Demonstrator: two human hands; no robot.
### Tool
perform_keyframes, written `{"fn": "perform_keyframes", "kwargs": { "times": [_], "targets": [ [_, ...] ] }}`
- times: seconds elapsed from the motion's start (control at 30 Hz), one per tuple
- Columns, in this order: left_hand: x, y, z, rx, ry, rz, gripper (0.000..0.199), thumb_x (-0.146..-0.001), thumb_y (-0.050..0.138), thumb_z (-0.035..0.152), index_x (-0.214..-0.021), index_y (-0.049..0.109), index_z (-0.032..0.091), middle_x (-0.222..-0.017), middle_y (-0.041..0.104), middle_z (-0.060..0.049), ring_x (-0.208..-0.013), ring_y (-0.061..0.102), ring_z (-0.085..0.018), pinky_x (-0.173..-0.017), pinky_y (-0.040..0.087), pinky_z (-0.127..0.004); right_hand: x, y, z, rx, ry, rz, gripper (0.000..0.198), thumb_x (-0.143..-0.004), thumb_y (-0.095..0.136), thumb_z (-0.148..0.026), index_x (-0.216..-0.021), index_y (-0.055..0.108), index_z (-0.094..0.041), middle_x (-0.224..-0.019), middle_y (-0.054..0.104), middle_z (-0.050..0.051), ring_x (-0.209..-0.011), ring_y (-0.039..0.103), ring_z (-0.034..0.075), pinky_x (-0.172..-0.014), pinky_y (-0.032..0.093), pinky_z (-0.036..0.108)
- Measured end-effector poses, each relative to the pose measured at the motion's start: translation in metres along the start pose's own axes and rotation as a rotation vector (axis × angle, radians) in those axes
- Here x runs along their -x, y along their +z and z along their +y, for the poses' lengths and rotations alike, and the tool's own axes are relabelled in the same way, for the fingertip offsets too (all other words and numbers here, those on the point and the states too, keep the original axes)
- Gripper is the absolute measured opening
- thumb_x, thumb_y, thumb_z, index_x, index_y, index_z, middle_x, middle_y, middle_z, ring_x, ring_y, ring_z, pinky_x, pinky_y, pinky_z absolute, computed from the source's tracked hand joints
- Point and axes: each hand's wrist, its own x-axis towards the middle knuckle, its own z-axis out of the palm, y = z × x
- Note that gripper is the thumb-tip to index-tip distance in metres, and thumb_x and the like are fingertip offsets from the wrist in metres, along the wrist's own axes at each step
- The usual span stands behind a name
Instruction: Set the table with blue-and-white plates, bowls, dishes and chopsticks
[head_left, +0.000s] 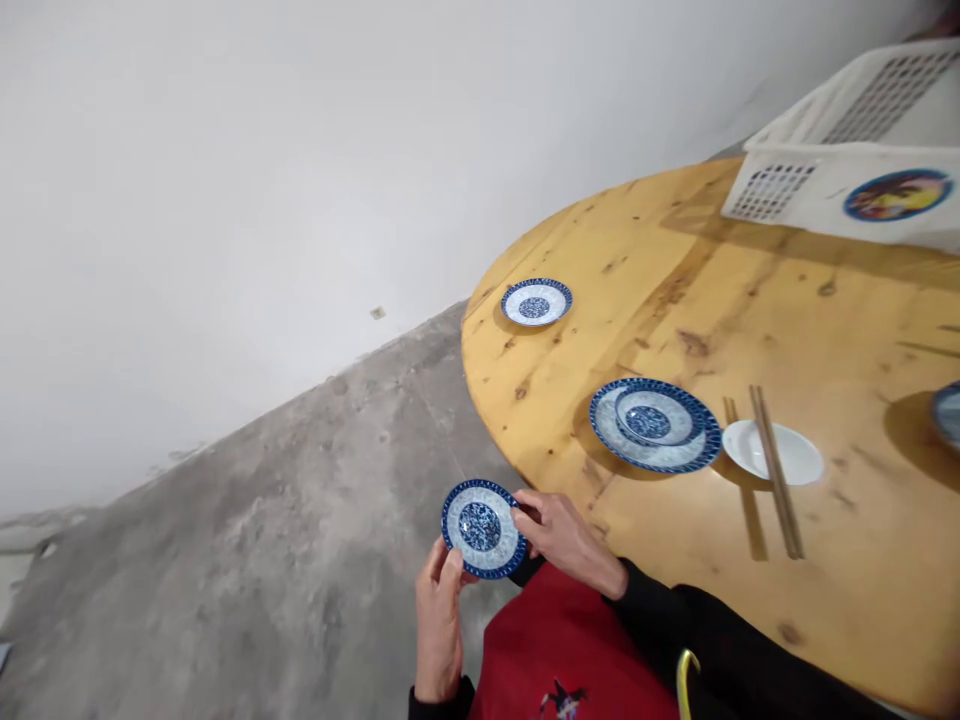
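Between my two hands is a small blue-and-white plate point(480, 528), tilted toward me beyond the table's rounded edge. My left hand point(441, 605) grips its lower left rim, thumb on top. At the upper right rim, my right hand point(559, 530) pinches the same plate, with some fingers hidden beneath it. On the table to the right lies a larger patterned plate point(703, 455) bearing a smaller dish point(649, 418) of matching pattern. Beside it, chopsticks point(776, 480) rest across a white dish point(806, 460).
A round wooden table point(637, 260) fills the right side. Another patterned plate point(534, 303) sits near its far left edge. A white plastic basket point(810, 190) stands at the back right. Part of a bowl-like dish point(949, 415) shows at the right border. Grey concrete floor point(262, 570) lies left.
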Motion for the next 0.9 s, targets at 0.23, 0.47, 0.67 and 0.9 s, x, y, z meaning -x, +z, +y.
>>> {"fn": "perform_keyframes", "kwargs": {
  "times": [0.23,0.47,0.67,0.9],
  "targets": [
    [-0.103,-0.019,0.055,-0.058,-0.025,-0.1,0.049,-0.08,0.073,0.056,-0.105,0.073,0.014,-0.103,0.073,-0.01,-0.088,0.064,-0.019,-0.074,0.052,-0.025,-0.084,0.015,-0.031,-0.041,0.024,0.149,0.022,-0.084,0.047,-0.037,-0.071,0.057,-0.022,-0.054,0.056,-0.002,-0.051,0.056,0.015,-0.049,0.041,0.023],
    [-0.213,-0.013,0.099,-0.158,-0.012,-0.487,0.047,-0.087,0.068,0.05,-0.116,0.072,0.014,-0.106,0.072,-0.01,-0.085,0.062,-0.016,-0.071,0.05,-0.023,-0.137,0.018,-0.046,-0.063,0.116,0.46,0.027,-0.081,0.049,-0.043,-0.064,0.052,-0.022,-0.052,0.053,-0.002,-0.045,0.055,0.014,-0.048,0.04,0.025],
    [-0.305,-0.026,0.142,-0.293,0.007,-0.781,0.052,-0.084,0.068,0.05,-0.122,0.07,0.014,-0.108,0.073,-0.01,-0.09,0.064,-0.019,-0.074,0.052,-0.026,-0.183,0.061,-0.067,-0.226,0.214,0.744,0.028,-0.079,0.055,-0.047,-0.068,0.056,-0.021,-0.052,0.052,-0.002,-0.046,0.053,0.015,-0.045,0.04,0.025],
    [-0.376,-0.034,0.17,-0.36,-0.102,-0.924,0.053,-0.08,0.071,0.05,-0.117,0.07,0.012,-0.105,0.072,-0.011,-0.088,0.064,-0.019,-0.072,0.051,-0.027,-0.23,0.102,-0.085,-0.262,0.325,0.885,0.028,-0.078,0.057,-0.046,-0.074,0.062,-0.019,-0.051,0.057,-0.001,-0.046,0.053,0.016,-0.047,0.044,0.027]
  ]
}}
